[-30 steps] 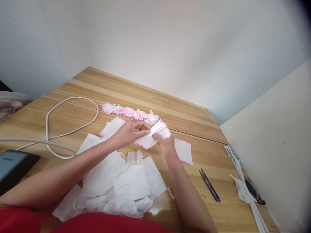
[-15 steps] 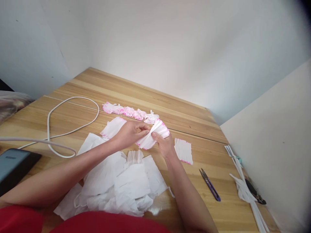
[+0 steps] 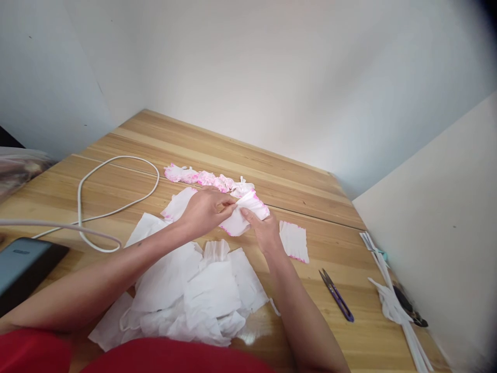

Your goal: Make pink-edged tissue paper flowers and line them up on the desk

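Observation:
Both hands meet over the middle of a wooden table (image 3: 217,150). My left hand (image 3: 205,210) and my right hand (image 3: 262,230) pinch one pleated white tissue piece with pink edges (image 3: 244,212), gathered between the fingertips. Just behind it lies a row of small finished pink-and-white tissue flowers (image 3: 205,178). A flat pink-edged tissue square (image 3: 294,241) rests to the right of my right hand. A heap of plain white tissue sheets (image 3: 194,295) lies under my forearms.
Small purple-handled scissors (image 3: 337,296) lie at the right. White strips and a dark tool (image 3: 396,303) sit by the right wall. A white cable (image 3: 97,207) loops at the left, near a dark device (image 3: 23,267). Walls close the far and right sides.
The pleated tissue has been squeezed tighter between both hands, its fanned top shrinking and sinking slightly. The hands have edged closer together.

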Demonstrator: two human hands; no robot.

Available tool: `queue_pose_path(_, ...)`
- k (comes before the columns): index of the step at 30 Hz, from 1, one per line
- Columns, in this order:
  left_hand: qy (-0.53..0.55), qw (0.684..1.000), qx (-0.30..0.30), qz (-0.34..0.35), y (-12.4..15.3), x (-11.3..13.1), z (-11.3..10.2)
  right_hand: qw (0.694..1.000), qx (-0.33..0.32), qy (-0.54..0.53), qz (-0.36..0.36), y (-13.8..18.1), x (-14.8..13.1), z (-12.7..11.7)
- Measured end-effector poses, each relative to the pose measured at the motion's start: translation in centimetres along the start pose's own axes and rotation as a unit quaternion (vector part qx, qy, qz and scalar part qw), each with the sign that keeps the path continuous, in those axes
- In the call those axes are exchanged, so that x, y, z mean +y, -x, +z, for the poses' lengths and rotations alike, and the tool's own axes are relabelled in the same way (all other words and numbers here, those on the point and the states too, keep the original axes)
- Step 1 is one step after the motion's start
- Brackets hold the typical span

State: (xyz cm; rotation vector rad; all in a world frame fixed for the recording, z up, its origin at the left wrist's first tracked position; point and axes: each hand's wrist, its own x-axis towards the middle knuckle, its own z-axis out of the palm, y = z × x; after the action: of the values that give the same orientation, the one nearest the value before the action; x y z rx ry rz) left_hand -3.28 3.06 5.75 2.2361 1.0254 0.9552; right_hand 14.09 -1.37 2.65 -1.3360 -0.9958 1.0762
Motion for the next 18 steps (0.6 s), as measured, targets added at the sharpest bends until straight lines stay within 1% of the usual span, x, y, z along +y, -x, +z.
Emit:
queue_pose_path(5,-0.011,1.000,0.017,-0.022,-0.14,-0.24,-0.32,1.000,-0.007,-0.021,0.008,-0.15,0.01,0.01)
queue_pose_path(8,-0.033,0.999,0.023,-0.022,-0.19,-0.41,-0.24,0.999,-0.025,-0.045,0.006,-0.08,0.12,0.14)
queue_pose_path(13,-0.066,0.997,0.030,0.010,-0.14,-0.47,0.30,0.996,-0.049,-0.067,0.007,0.08,0.34,0.33)
queue_pose_path(18,-0.058,0.997,0.036,0.031,-0.01,-0.17,0.61,0.997,-0.038,-0.066,0.017,0.15,0.29,0.48)
